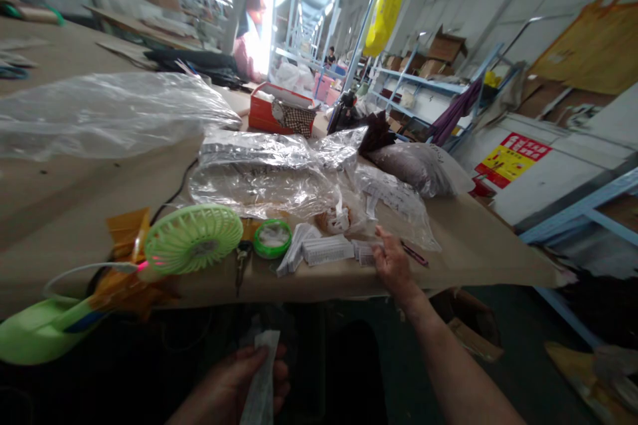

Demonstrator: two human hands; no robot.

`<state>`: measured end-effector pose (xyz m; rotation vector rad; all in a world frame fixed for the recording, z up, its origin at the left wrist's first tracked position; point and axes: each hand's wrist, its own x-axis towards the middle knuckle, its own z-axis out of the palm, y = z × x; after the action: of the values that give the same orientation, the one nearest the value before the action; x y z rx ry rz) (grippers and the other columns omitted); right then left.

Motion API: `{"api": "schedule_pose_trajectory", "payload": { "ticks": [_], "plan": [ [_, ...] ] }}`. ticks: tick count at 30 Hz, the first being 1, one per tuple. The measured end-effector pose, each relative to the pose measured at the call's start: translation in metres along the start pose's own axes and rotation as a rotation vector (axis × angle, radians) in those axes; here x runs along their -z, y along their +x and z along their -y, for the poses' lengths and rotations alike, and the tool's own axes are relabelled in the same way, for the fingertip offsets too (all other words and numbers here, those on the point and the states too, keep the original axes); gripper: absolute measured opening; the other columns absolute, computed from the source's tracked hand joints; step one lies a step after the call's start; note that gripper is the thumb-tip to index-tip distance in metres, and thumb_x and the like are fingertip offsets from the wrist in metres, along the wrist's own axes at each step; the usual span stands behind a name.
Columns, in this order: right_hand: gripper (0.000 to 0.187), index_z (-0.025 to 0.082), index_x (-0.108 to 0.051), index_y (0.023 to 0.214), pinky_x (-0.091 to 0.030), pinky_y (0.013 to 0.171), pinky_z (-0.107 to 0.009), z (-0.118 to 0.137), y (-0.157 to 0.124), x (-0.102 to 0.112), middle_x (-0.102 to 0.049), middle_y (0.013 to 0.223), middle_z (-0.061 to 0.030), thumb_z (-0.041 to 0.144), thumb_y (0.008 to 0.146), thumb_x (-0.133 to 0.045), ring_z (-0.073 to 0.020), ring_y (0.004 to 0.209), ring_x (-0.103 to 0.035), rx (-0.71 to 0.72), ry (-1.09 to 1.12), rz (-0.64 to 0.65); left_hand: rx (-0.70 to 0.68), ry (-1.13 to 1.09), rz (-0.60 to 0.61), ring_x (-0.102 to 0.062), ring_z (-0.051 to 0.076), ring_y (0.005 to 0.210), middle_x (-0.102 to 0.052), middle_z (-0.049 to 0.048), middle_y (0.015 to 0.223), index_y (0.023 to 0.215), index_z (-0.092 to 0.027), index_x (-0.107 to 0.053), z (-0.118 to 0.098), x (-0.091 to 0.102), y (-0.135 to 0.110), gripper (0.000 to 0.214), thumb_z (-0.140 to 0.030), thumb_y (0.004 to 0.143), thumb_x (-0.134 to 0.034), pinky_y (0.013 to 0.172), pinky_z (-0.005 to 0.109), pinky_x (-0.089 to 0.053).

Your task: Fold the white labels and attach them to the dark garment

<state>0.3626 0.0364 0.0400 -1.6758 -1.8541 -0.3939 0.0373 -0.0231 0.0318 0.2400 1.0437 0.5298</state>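
Left hand grips a narrow white paper strip just below the edge of the tan paper-covered table; right hand, fingers open, touches a stack of white paper cards on its top.

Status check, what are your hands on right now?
Left hand gripping a white paper slip, below the table edge. Right hand on the table, touching folded white papers. Dark red pen beside it. Crumpled plastic bag behind the papers.
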Motion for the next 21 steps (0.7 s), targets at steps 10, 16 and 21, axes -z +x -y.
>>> {"api": "schedule_pose_trajectory", "payload": {
  "ticks": [10, 16, 21],
  "plan": [
    [0.034, 0.014, -0.055, 0.122, -0.041, 0.096, -0.047, 0.032, -0.052, 0.016, -0.058, 0.118, -0.0131, 0.024, 0.090, -0.048, -0.0285, 0.113, -0.048, 0.116, -0.064, 0.100, 0.017, 0.019, 0.006, -0.066, 0.020, 0.060, -0.069, 0.0073, 0.067, 0.088, -0.009, -0.062, 0.003, 0.002, 0.004, 0.017, -0.020, 0.076, -0.067, 0.058, 0.029, -0.051],
    [0.027, 0.019, -0.062, 0.113, -0.044, 0.093, -0.044, 0.028, -0.061, 0.012, -0.065, 0.109, -0.0090, 0.017, 0.090, -0.046, -0.0236, 0.107, -0.055, 0.096, 0.026, 0.010, 0.008, 0.024, -0.002, -0.065, 0.018, 0.058, -0.068, 0.0068, 0.066, 0.089, -0.009, -0.061, 0.000, -0.001, -0.003, 0.016, -0.019, 0.077, -0.065, 0.057, 0.028, -0.051],
    [0.019, 0.020, -0.064, 0.096, -0.050, 0.084, -0.040, 0.024, -0.056, 0.020, -0.067, 0.096, -0.0075, 0.017, 0.090, -0.047, -0.0202, 0.094, -0.061, 0.054, 0.132, -0.083, 0.001, 0.031, 0.051, -0.067, 0.020, 0.062, -0.068, 0.0072, 0.068, 0.092, -0.009, -0.061, -0.001, 0.005, 0.001, 0.020, -0.019, 0.077, -0.066, 0.062, 0.031, -0.053]
  ]
}}
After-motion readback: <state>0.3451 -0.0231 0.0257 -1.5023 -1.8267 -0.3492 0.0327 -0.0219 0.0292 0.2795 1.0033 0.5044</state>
